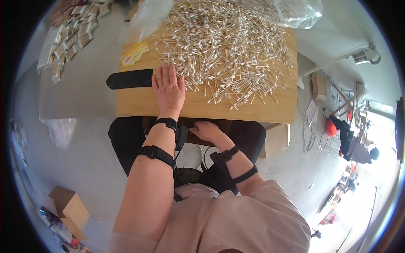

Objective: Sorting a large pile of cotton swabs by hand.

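Observation:
A big heap of cotton swabs (223, 46) covers much of the wooden table (202, 105). My left hand (169, 86) lies palm down near the table's front left, fingers stretched out, its fingertips at the edge of the heap. Just left of it, a flat black strip (128, 79) with a rounded end juts past the table's left edge. Below the front edge, over my lap, my right hand (206, 130) is closed with curled fingers. Whatever it may hold is hidden. Yellow printed cards (135, 54) lie beyond the strip.
Clear plastic bags (301, 12) lie at the back of the table. On a grey surface at far left are several small packs (69, 40). A lamp (367, 55) stands to the right. Cardboard boxes (69, 206) sit on the floor. Another person (358, 149) is at far right.

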`<action>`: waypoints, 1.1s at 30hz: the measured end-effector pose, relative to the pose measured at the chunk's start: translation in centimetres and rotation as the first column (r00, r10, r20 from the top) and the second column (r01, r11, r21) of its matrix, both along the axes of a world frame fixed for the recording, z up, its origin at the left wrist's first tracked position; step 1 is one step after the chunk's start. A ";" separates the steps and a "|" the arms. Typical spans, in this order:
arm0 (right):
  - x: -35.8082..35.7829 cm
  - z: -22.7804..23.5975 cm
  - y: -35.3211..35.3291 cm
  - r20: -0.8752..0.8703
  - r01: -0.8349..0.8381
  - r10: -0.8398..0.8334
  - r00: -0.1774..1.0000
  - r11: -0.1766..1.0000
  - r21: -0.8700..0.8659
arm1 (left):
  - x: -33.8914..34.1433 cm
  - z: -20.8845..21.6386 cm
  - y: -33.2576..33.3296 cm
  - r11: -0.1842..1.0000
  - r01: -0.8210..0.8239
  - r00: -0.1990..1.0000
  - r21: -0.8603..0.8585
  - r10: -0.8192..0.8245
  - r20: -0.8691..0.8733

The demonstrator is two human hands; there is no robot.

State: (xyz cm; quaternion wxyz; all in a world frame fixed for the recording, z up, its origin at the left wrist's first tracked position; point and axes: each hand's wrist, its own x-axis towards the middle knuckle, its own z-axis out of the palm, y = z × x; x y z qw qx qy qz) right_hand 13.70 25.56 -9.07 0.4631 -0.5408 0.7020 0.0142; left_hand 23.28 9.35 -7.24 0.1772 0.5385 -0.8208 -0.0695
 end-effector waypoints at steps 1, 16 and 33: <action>0.2 -0.3 -0.5 -0.007 0.018 -0.018 1.000 1.000 -0.001 | 0.0 0.1 0.0 1.000 -0.010 1.000 0.009 0.010 -0.001; -1.9 6.6 0.0 0.158 0.070 -0.049 0.986 0.989 -0.133 | 0.2 0.3 0.0 1.000 -0.014 0.997 0.004 0.014 0.076; -15.7 4.4 -7.2 -0.184 0.175 -0.664 0.725 0.435 -0.883 | -0.3 0.7 0.0 1.000 -0.024 0.995 0.000 0.024 0.093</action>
